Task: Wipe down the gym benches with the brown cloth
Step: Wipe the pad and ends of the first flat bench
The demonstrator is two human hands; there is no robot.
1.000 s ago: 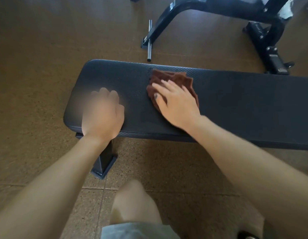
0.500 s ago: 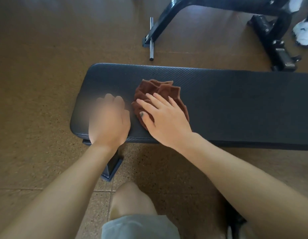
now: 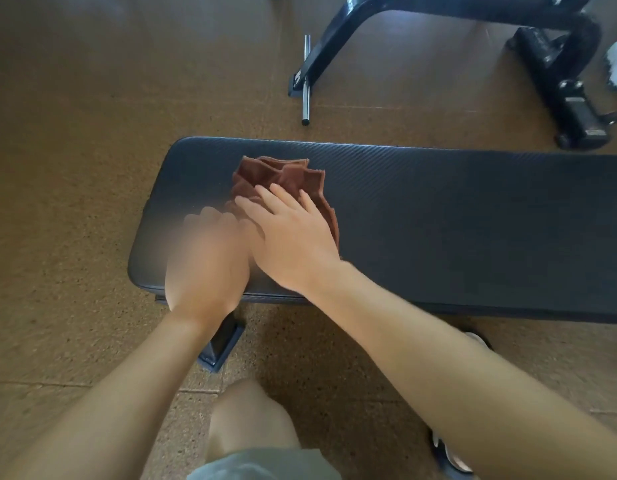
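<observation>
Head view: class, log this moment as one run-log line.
right hand: flat on crumpled brown cloth | left hand: resting on black padded bench

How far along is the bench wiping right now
Nothing visibly marks any part as finished. In hand: the right hand presses the brown cloth flat near the left end of the flat bench, while the left hand rests on the pad beside it. Left: the long stretch of pad to the right, and the other bench behind, look untouched.
</observation>
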